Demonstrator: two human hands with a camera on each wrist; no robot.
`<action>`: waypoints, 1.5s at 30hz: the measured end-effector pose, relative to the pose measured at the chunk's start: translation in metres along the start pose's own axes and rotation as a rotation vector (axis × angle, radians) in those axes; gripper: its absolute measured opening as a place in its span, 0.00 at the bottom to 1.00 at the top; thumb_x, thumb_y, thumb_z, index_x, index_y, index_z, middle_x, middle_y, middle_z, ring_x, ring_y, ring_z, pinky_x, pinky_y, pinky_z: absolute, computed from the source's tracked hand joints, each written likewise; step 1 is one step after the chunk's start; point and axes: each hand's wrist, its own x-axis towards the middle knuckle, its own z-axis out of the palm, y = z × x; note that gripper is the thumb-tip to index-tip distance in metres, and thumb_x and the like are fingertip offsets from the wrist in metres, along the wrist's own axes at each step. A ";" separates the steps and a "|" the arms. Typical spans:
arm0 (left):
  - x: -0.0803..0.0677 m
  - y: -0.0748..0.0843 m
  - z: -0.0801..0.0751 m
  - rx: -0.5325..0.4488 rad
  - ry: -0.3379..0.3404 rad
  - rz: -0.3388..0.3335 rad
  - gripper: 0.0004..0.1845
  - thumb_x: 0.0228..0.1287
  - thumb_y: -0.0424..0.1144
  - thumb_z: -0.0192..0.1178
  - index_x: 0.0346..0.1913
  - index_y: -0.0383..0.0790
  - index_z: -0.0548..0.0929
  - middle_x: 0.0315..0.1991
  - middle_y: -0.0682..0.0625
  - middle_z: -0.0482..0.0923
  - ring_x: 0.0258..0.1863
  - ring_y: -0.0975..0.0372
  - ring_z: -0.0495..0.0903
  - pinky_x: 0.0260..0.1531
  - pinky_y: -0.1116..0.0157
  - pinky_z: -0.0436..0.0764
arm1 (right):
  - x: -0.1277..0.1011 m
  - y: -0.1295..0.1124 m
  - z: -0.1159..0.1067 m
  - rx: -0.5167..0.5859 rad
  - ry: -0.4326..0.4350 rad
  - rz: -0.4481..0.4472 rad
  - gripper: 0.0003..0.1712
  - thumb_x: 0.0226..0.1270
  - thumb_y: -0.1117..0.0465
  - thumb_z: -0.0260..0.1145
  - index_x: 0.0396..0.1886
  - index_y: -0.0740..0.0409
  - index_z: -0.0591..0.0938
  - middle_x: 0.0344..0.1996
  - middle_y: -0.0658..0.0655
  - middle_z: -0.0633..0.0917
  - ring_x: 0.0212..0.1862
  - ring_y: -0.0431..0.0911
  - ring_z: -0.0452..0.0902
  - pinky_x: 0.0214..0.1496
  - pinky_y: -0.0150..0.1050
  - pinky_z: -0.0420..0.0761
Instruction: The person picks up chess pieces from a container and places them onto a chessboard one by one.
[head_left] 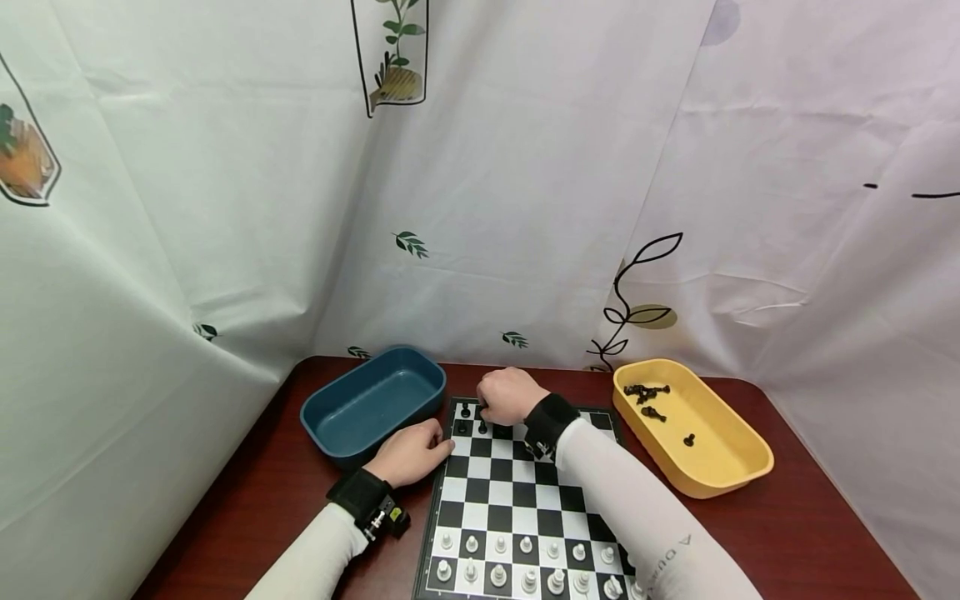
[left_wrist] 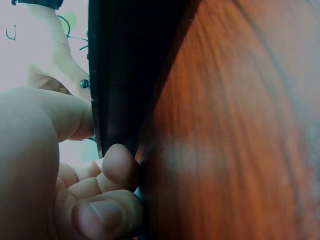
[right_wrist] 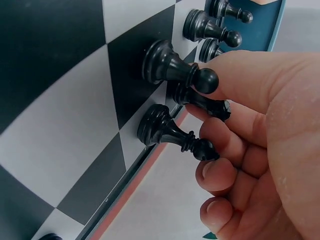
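My right hand (head_left: 512,395) is at the far edge of the chessboard (head_left: 480,492). In the right wrist view its thumb and index finger pinch a black chess piece with a notched top (right_wrist: 202,104), standing at the back row. A black pawn (right_wrist: 175,67) is in front of that piece, and a black bishop (right_wrist: 175,132) is beside it, its tip right at my fingers. More black pieces (right_wrist: 205,27) line up toward the left corner. My left hand (head_left: 411,454) rests at the board's left edge; in the left wrist view its fingers are loosely bent against the board's side (left_wrist: 120,75).
White chess pieces (head_left: 498,575) stand in two rows at the near side. A blue tray (head_left: 330,446) lies left of the board. On the right, a yellow tray (head_left: 720,462) holds several black pieces (head_left: 647,392). A white patterned cloth (head_left: 480,275) hangs behind the table.
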 end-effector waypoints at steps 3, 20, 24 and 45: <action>0.000 0.000 0.000 0.004 0.003 -0.001 0.17 0.80 0.53 0.64 0.31 0.53 0.78 0.24 0.58 0.74 0.22 0.64 0.72 0.28 0.61 0.71 | 0.001 0.000 0.000 0.000 -0.005 0.000 0.06 0.69 0.61 0.78 0.31 0.49 0.89 0.31 0.46 0.85 0.33 0.42 0.81 0.41 0.42 0.83; -0.001 0.000 -0.001 -0.001 0.000 0.003 0.17 0.80 0.52 0.65 0.31 0.52 0.78 0.24 0.58 0.74 0.23 0.64 0.72 0.28 0.61 0.72 | 0.001 0.000 0.000 0.053 -0.027 -0.011 0.03 0.72 0.60 0.79 0.37 0.50 0.92 0.33 0.47 0.89 0.36 0.43 0.85 0.46 0.43 0.86; -0.002 0.000 -0.002 -0.004 0.004 0.010 0.17 0.80 0.53 0.65 0.32 0.52 0.77 0.24 0.58 0.73 0.22 0.64 0.72 0.28 0.61 0.72 | 0.001 -0.001 0.002 0.066 -0.039 0.000 0.03 0.74 0.59 0.78 0.38 0.51 0.92 0.33 0.47 0.89 0.36 0.42 0.85 0.46 0.43 0.86; -0.001 0.001 -0.001 -0.004 -0.002 -0.004 0.17 0.81 0.52 0.65 0.31 0.52 0.78 0.23 0.58 0.74 0.22 0.64 0.72 0.28 0.61 0.72 | 0.000 0.002 -0.002 0.083 -0.045 0.023 0.11 0.76 0.54 0.77 0.52 0.52 0.90 0.43 0.49 0.90 0.43 0.44 0.86 0.51 0.44 0.85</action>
